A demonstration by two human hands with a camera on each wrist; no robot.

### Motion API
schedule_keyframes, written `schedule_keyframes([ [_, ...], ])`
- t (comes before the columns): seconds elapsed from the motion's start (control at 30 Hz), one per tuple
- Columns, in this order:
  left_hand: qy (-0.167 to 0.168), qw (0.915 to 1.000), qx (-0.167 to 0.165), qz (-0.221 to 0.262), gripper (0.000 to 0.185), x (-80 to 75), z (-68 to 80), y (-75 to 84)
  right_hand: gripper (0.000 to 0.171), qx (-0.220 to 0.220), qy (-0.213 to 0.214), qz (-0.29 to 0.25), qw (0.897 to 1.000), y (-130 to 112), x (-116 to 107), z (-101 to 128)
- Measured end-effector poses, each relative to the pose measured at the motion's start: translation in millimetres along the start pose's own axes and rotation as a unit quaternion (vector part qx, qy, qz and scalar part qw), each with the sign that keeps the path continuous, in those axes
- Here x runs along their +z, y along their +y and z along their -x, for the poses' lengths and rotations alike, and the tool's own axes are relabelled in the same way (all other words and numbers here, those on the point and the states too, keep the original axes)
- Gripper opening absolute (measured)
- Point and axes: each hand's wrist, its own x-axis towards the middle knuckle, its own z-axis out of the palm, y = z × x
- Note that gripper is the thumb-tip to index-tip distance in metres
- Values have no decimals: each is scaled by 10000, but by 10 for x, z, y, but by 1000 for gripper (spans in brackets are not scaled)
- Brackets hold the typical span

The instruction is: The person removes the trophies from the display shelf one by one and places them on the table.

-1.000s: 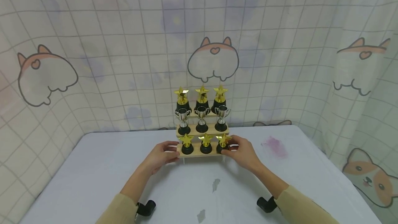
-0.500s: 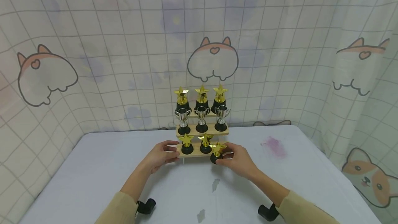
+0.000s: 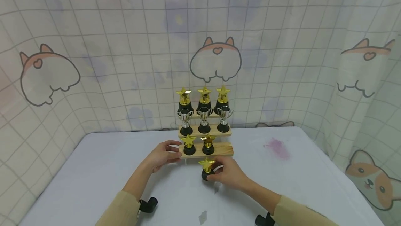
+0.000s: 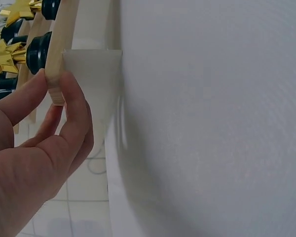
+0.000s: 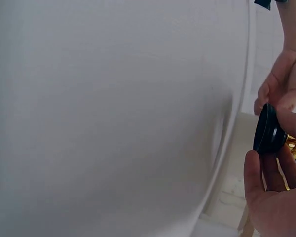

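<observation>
My right hand (image 3: 229, 173) pinches a small star trophy (image 3: 206, 164), gold star on a black round base, in front of the stand. In the right wrist view the base (image 5: 269, 129) sits between thumb and fingers, above the white tabletop. With thumb above and fingers below, my left hand (image 3: 163, 156) grips the left end of the lowest wooden shelf (image 3: 225, 148) of a tiered display stand. Two star trophies, a left one (image 3: 189, 146) and a middle one (image 3: 208, 146), stand on that shelf; its right end is bare. The left wrist view shows the pinched shelf end (image 4: 56, 91) up close.
On the middle shelf (image 3: 205, 136) stand three silver cup trophies (image 3: 204, 118). Three larger gold star trophies (image 3: 204, 97) line the top tier. A white-covered table (image 3: 106, 170) lies below, with a patterned curtain (image 3: 125, 52) behind.
My right hand has lifted the right-hand star trophy off the lowest shelf and carried it forward and left, toward me. My left hand has stayed on the shelf end.
</observation>
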Motion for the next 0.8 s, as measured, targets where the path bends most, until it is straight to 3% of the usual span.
schedule_keyframes([
  [0.5, -120, 9999, -43, 16, 49, -17, -3, 6, 34, 158, -498, 345, 9980, -68, 251, -128],
  [0.8, -124, 9998, -159, -18, 51, -17, 15, 49, 34, 171, -531, 584, 9967, -87, 417, -226],
])
